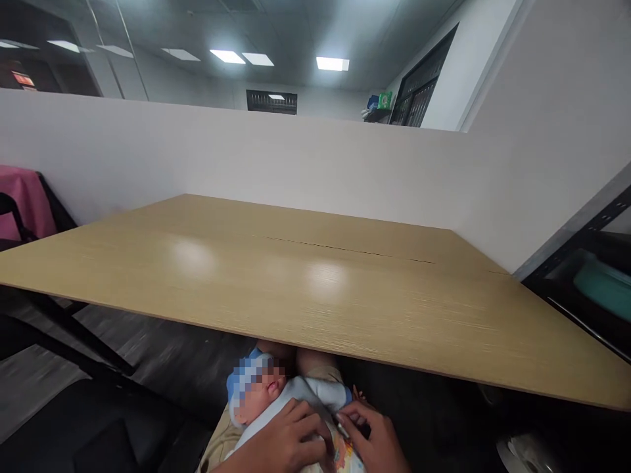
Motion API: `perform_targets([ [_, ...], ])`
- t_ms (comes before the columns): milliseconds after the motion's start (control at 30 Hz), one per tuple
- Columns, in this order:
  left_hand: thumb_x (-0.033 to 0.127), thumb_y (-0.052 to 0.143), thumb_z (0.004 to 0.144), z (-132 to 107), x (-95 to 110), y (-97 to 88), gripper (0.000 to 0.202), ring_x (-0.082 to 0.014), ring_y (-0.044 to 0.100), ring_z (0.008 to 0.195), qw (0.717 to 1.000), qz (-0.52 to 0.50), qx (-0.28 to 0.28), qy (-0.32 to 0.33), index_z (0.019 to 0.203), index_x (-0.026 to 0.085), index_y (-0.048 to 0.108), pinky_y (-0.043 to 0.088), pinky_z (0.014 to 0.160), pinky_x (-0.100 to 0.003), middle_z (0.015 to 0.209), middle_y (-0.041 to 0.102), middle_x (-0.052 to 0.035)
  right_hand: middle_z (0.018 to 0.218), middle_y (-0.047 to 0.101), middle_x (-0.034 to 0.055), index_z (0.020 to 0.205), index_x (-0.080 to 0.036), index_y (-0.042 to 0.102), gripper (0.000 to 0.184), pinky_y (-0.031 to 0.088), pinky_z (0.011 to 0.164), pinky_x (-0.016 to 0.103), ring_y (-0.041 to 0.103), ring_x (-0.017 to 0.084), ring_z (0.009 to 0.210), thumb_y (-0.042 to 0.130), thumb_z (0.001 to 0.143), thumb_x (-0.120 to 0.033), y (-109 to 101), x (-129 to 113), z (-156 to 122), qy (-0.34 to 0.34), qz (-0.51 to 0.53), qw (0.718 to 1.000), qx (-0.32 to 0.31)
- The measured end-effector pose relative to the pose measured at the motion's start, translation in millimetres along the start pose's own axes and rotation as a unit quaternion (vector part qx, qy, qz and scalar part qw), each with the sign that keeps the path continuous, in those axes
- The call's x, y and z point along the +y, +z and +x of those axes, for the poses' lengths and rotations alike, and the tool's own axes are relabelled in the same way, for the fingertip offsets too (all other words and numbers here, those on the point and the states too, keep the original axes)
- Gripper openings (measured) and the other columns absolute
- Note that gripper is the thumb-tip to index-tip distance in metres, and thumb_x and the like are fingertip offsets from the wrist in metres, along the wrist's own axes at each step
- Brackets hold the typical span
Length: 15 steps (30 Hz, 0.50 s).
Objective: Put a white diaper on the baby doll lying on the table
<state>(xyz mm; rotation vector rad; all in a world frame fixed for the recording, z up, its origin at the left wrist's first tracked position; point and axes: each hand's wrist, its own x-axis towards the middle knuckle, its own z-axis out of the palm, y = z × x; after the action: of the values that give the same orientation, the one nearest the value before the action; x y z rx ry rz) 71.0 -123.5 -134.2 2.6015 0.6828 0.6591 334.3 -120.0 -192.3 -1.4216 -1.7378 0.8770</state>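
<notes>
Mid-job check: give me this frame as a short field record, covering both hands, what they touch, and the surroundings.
left hand: laid on the chest of the doll, fingers curved over its pale blue garment
right hand: fingertips on the garment beside the left hand; grip unclear
doll: lies on the person's lap below the table edge, blue cap toward the table
table: light wood, with a seam across the top
background: white partition behind the table; pink cloth far left; dark rack at right
</notes>
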Motion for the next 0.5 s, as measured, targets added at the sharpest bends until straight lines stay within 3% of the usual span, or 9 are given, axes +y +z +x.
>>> perform_targets([
  [100,0.029,0.077,0.106,-7.7,7.4,-2.6,0.006,-0.0191,0.07,0.114,0.996,-0.082,0.013,-0.017,0.111,0.031,0.074,0.046,0.102,-0.031,0.12,0.08,0.0019,0.086,0.083,0.0103,0.088,-0.022,0.082,0.065,0.062,0.081,0.037,0.08,0.028,0.082,0.06,0.098,-0.083,-11.2,9.7,7.2,0.029,0.002,0.998,0.051],
  [200,0.033,0.067,0.112,-22.9,4.2,4.8,0.012,-0.0192,0.072,0.107,0.994,-0.105,0.029,-0.027,0.107,0.028,0.077,0.048,0.101,-0.032,0.109,0.082,-0.0008,0.097,0.084,0.0117,0.1,-0.023,0.083,0.055,0.063,0.09,0.039,0.081,0.029,0.094,0.06,0.103,-0.072,-23.3,0.8,7.8,0.018,-0.032,0.998,0.054],
  [267,0.035,0.061,0.114,-37.6,0.3,12.0,0.027,-0.018,0.072,0.088,0.993,-0.105,0.022,-0.039,0.094,0.026,0.078,0.052,0.092,-0.031,0.087,0.079,-0.0011,0.117,0.083,0.0123,0.119,-0.024,0.083,0.042,0.061,0.102,0.039,0.079,0.029,0.112,0.061,0.107,-0.058,-24.8,-19.4,2.8,-0.025,-0.051,0.998,0.015],
  [367,0.041,0.06,0.113,-56.3,2.5,19.8,0.044,-0.0162,0.064,0.064,0.993,-0.079,-0.007,-0.082,0.075,0.026,0.075,0.057,0.074,-0.031,0.064,0.068,0.0013,0.146,0.073,0.0101,0.14,-0.03,0.076,0.037,0.054,0.116,0.038,0.07,0.027,0.134,0.067,0.107,-0.043,-15.4,-58.7,-6.8,-0.115,-0.062,0.986,-0.106],
  [433,0.046,0.063,0.112,-61.2,10.8,20.9,0.036,-0.0176,0.07,0.073,0.991,-0.06,-0.013,-0.119,0.087,0.024,0.079,0.061,0.076,-0.032,0.079,0.074,0.0003,0.144,0.073,0.0087,0.139,-0.031,0.076,0.038,0.055,0.113,0.037,0.071,0.027,0.131,0.075,0.101,-0.037,-9.7,-78.3,-11.9,-0.154,-0.08,0.97,-0.168],
  [500,0.047,0.065,0.111,-59.2,21.6,18.8,0.029,-0.0213,0.075,0.096,0.988,-0.052,-0.008,-0.142,0.112,0.022,0.079,0.065,0.087,-0.038,0.111,0.078,-0.0051,0.124,0.08,0.0068,0.123,-0.03,0.08,0.024,0.058,0.105,0.037,0.075,0.026,0.116,0.075,0.1,-0.034,-13.6,-84.4,-18.5,-0.164,-0.113,0.962,-0.186],
])
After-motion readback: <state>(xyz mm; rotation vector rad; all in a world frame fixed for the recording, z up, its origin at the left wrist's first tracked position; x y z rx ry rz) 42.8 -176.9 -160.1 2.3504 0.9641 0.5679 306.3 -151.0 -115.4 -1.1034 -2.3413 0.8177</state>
